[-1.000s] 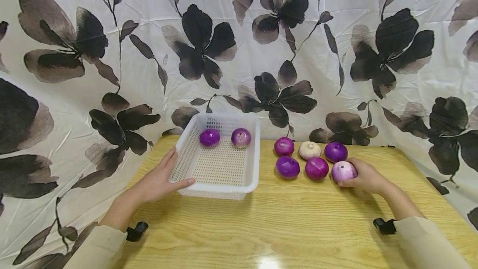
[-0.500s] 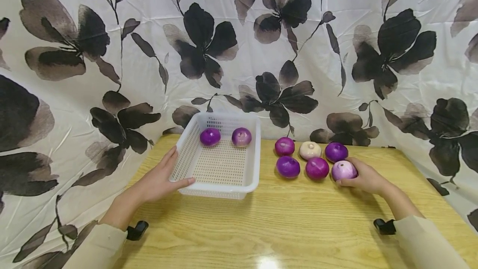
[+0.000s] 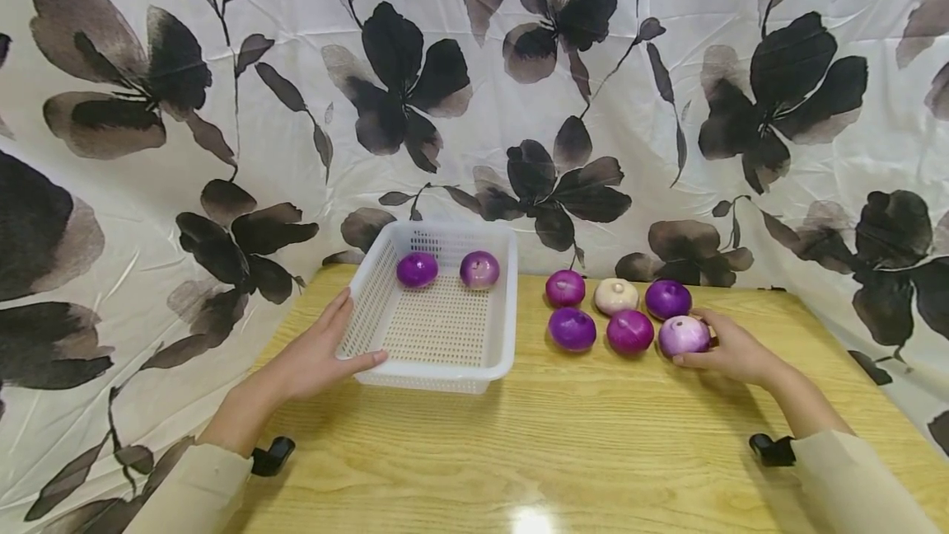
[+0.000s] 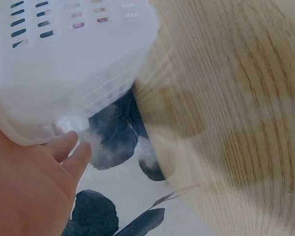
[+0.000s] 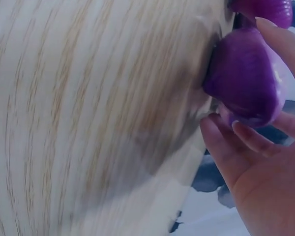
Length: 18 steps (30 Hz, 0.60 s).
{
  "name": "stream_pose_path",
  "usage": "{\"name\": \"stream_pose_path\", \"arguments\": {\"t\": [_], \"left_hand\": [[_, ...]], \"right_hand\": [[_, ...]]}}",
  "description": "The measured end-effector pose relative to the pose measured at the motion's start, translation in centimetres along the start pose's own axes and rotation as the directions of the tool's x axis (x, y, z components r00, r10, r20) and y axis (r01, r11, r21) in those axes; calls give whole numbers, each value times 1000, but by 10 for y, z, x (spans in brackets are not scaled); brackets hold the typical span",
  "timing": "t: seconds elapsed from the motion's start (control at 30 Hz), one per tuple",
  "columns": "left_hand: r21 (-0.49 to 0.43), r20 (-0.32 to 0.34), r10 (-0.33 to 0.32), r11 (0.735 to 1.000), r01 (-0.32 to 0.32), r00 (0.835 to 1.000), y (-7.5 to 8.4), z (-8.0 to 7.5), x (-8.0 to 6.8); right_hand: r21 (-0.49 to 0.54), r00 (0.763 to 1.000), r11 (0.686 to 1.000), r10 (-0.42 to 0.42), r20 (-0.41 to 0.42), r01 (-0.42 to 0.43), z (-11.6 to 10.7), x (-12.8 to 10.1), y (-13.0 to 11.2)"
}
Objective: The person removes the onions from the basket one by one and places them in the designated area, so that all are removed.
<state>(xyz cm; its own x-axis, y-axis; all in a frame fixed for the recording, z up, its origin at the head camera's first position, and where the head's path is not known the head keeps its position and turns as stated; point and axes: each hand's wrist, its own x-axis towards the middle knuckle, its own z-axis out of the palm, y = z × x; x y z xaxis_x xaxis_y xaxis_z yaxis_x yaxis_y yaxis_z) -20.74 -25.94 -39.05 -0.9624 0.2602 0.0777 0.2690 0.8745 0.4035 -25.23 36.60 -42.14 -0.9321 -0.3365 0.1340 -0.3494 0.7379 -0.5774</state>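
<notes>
A white perforated plastic basket (image 3: 500, 328) stands left of centre with two purple onions inside, one deep purple (image 3: 417, 269) and one paler on its near side (image 3: 479, 270). My left hand (image 3: 315, 361) touches its near left corner, thumb on the front rim and straight fingers along the left side. Right of the basket, onions lie in two rows. My right hand (image 3: 734, 348) is around the right side of the pale purple-and-white onion (image 3: 684, 334), thumb and fingers spread, with a gap at the palm. The right wrist view shows a purple onion (image 5: 246, 78) between thumb and fingers.
Beside the pale onion lie a magenta onion (image 3: 630, 331) and a purple onion (image 3: 572, 330). Behind them sit a purple onion (image 3: 566, 288), a white onion (image 3: 616, 296) and a dark purple onion (image 3: 668, 299). Floral cloth (image 3: 445, 105) hangs behind the wooden table (image 3: 474, 452).
My right hand has drawn slightly to the right and loosened around the pale onion, which stays in place. My left hand and the basket have not visibly moved.
</notes>
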Motion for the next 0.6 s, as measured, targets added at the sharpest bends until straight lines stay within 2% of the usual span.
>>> {"name": "stream_pose_path", "arguments": {"t": [0.17,0.37,0.6], "left_hand": [[-1,6,-4,1000,4,1000,1,0,-1],[2,4,4,1000,-4,1000,2,-1,0],[0,18,-6,1000,6,1000,3,-2,-1]], "right_hand": [[-22,1000,999,23,13,-23,-8,-7,-3],[-58,1000,998,11,18,-10,-25,-12,-14],[-45,1000,999,8,18,-7,-37,-16,-27]]}}
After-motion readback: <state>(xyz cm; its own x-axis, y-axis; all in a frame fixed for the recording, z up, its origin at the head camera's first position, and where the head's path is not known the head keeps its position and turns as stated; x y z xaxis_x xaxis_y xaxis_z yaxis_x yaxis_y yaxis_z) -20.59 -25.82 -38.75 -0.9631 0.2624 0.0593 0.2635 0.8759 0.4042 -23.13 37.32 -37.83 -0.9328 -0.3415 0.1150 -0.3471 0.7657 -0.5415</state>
